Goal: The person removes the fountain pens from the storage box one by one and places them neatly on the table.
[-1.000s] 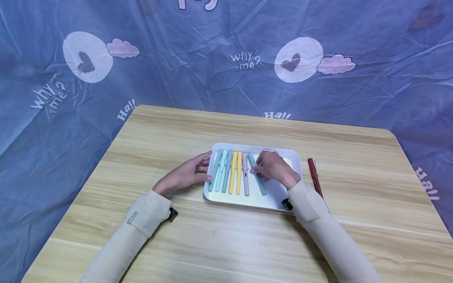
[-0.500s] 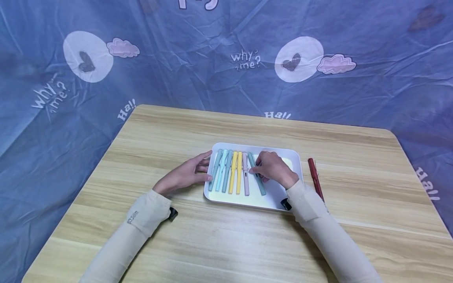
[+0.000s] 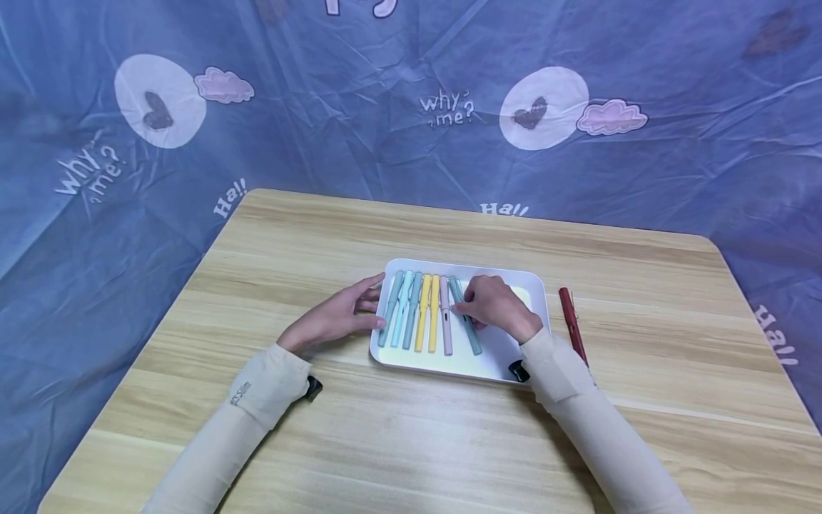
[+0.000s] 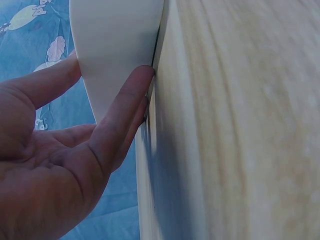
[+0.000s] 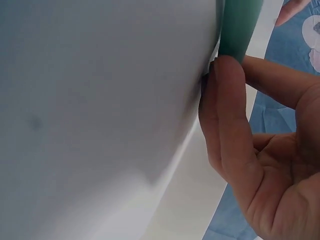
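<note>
A white tray point(image 3: 417, 365) lies on the wooden table with a row of capped pens in its left part. From the left the row runs grey-teal, light aqua, grey-teal, then two yellow pens point(image 3: 427, 314) and a lilac pen point(image 3: 446, 318). To their right a dark teal pen point(image 3: 475, 341) lies slightly slanted on the tray floor. My right hand point(image 3: 499, 305) pinches this pen between thumb and fingers, clearer in the right wrist view. My left hand point(image 3: 334, 314) touches the tray's left end with fairly straight fingers point(image 4: 122, 100).
A dark red pen point(image 3: 571, 323) lies on the table right of the tray, partly hidden by the right sleeve. The wooden table point(image 3: 411, 442) extends all around. A blue printed cloth point(image 3: 359, 128) hangs behind it. Dark devices sit at both wrists.
The dark teal pen's lower end has shifted slightly left, towards the lilac pen, with my right hand holding it. My left hand stays at the tray's left end.
</note>
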The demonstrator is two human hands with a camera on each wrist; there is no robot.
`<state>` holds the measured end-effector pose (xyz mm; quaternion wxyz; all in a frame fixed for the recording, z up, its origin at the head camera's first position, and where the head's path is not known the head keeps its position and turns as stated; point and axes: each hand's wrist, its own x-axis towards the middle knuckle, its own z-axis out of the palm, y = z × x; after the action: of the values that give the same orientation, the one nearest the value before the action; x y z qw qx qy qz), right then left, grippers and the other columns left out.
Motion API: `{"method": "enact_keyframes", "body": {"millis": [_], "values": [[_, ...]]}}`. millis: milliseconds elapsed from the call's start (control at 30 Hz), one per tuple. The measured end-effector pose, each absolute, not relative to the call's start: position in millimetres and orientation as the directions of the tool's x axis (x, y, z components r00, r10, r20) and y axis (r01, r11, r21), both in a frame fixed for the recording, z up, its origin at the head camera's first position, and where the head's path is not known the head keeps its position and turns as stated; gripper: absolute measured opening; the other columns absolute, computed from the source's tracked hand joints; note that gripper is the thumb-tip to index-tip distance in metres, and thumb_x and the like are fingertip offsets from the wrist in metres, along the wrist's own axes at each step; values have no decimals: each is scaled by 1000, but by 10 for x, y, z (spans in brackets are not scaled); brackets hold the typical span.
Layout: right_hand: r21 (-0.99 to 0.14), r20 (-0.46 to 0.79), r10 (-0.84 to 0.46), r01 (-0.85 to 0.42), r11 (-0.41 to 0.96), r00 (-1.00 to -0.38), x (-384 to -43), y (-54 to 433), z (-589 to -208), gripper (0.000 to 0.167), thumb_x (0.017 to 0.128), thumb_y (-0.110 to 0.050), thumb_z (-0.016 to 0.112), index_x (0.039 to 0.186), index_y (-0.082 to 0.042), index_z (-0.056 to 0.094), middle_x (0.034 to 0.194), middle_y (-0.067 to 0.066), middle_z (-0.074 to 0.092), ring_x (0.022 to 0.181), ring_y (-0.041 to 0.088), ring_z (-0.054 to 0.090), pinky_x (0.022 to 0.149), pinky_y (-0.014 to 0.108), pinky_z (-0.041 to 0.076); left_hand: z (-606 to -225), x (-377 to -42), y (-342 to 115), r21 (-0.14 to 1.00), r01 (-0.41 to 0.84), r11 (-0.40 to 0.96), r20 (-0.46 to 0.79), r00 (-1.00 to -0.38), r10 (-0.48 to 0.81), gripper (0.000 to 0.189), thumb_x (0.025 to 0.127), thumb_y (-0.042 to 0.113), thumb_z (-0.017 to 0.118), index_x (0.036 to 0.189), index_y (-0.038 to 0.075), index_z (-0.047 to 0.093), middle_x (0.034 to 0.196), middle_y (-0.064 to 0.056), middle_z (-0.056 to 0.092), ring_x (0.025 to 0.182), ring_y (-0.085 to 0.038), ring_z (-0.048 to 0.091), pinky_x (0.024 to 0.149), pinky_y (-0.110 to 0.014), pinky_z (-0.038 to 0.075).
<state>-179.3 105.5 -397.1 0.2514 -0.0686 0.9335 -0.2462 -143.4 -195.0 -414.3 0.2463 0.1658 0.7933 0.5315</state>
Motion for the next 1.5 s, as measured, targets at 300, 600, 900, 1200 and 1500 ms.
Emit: {"method": "enact_keyframes", "body": {"millis": [300, 600, 900, 1200, 1500], "values": [[-506, -411, -256, -14, 862, -875, -1784, 1084, -3893, 30, 99, -25, 75, 108, 2, 68, 76, 8, 68, 63, 16, 67, 60, 27, 50, -4132, -1434, -1946, 922, -5, 386, -222, -825, 520, 91, 97, 10, 74, 167, 5, 16, 158, -22, 43, 139, -36, 50, 116, -50, 40], [-527, -387, -268, -26, 849, -882, -1733, 1092, -3784, 28, 98, -24, 75, 106, 0, 66, 77, 7, 69, 63, 16, 68, 63, 29, 52, -4130, -1441, -1942, 907, -22, 420, -252, -829, 499, 91, 98, 13, 75, 167, 7, 16, 159, -22, 43, 137, -35, 52, 115, -49, 42], [-599, -346, -257, 2, 800, -902, -1663, 1169, -3597, 27, 98, -24, 75, 106, 0, 65, 83, 8, 73, 70, 21, 74, 71, 35, 59, -4136, -1440, -1951, 901, -10, 434, -250, -829, 500, 91, 98, 14, 75, 167, 8, 16, 158, -21, 44, 137, -36, 52, 115, -50, 41], [-650, -318, -237, 30, 759, -918, -1620, 1283, -3464, 32, 99, -21, 74, 113, 5, 63, 93, 15, 73, 74, 24, 75, 74, 43, 63, -4139, -1439, -1950, 902, -6, 432, -246, -828, 503, 91, 98, 14, 75, 167, 7, 16, 158, -22, 43, 138, -36, 51, 115, -50, 41], [-659, -262, -209, 16, 752, -942, -1537, 1444, -3384, 33, 98, -26, 75, 112, 2, 64, 95, 12, 75, 77, 29, 77, 79, 43, 62, -4153, -1438, -1960, 918, 4, 397, -222, -825, 520, 90, 98, 13, 75, 167, 7, 17, 157, -23, 43, 138, -38, 50, 115, -51, 42]]}}
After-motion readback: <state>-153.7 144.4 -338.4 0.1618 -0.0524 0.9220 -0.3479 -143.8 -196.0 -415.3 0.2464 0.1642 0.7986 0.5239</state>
